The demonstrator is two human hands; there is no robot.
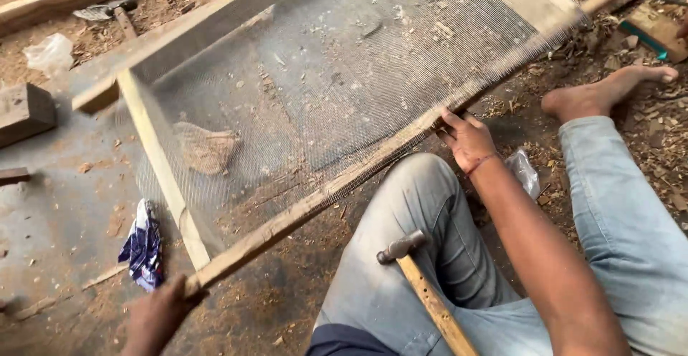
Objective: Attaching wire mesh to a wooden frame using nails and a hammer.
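Wooden-framed wire mesh sieve point(315, 105), rectangular, tilted on dusty ground, debris on mesh

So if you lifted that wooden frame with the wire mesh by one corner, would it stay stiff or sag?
The wooden frame would probably hold its shape, since its rails look like solid timber. The wire mesh is thin and see-through, so it likely flexes if pushed. With the left hand and right hand far apart on one rail, it seems awkward rather than heavy.
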